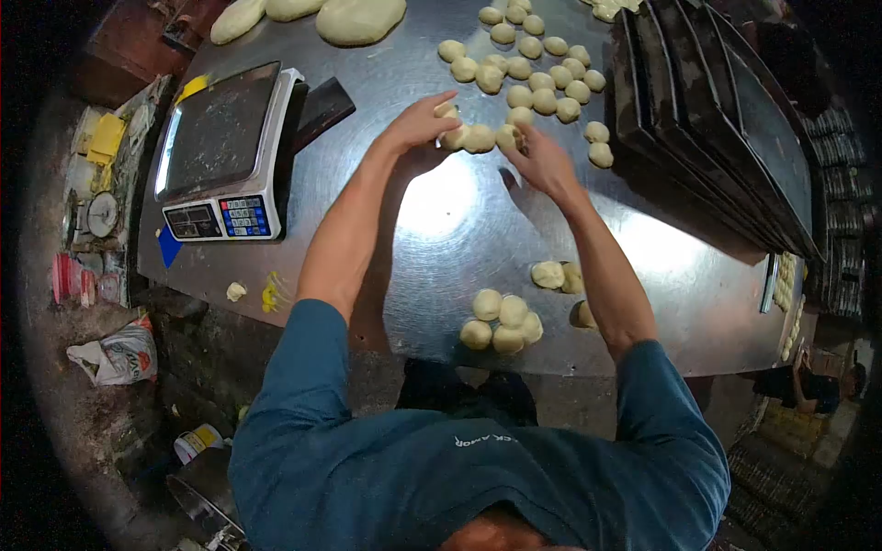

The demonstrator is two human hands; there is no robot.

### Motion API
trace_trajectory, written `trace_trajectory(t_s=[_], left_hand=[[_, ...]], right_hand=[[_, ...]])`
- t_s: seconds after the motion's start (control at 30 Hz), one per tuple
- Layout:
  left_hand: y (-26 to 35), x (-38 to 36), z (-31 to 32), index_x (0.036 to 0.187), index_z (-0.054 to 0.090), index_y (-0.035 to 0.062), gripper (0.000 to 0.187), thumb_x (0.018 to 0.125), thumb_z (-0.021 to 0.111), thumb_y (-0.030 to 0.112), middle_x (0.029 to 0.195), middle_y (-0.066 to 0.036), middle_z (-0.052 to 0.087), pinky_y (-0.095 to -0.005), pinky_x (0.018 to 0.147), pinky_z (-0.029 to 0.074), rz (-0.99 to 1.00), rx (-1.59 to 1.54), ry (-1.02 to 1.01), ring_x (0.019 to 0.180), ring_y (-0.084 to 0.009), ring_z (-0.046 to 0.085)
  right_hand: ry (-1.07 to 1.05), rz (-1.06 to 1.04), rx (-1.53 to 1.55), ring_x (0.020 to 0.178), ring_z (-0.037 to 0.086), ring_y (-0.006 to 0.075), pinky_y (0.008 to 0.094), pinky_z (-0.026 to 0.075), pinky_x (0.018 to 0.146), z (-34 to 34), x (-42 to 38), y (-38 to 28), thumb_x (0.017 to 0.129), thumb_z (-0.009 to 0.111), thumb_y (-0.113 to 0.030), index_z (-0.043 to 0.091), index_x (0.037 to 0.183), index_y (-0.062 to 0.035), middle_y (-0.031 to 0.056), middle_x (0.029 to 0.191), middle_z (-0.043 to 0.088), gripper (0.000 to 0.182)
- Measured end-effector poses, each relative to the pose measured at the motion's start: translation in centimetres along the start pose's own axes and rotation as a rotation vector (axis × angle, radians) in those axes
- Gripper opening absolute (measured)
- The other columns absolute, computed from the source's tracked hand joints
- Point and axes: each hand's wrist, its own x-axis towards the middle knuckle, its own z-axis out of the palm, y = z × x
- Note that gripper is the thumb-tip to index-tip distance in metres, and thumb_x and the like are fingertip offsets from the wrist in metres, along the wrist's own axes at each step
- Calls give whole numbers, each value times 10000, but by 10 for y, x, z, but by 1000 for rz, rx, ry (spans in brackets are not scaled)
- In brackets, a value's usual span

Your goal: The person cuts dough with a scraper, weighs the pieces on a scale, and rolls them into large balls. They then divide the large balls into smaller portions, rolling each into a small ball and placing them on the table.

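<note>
A short row of dough balls (479,139) lies between my two hands on the steel table. My left hand (421,122) is curled against the row's left end, with dough showing at its fingers. At the right end, my right hand (544,165) has its thumb and fingers around a dough ball (508,137). Beyond the hands, many round dough balls (542,82) are spread in a loose group. Nearer my body sits a cluster of several dough balls (508,340), and more dough pieces (548,275) lie partly hidden by my right forearm.
A digital scale (220,138) stands at the left, with a dark flat-bladed tool (323,112) beside it. Dark metal trays (675,119) lean together at the right. Large dough slabs (361,20) lie at the far edge. A dough scrap (236,291) rests near the front left edge.
</note>
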Motion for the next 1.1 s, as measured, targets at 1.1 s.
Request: trace_trajectory(t_s=[1.1], left_hand=[[31,127,-21,1363,374,18,728,756,664,297,1242,-249,490,-408,668,552,-256,-72,408,1004,-363,585]], right_hand=[[-242,139,186,887,616,404,458,483,810,23,-37,-71,833,606,-403,560,1128,-80,247,934,635,440]])
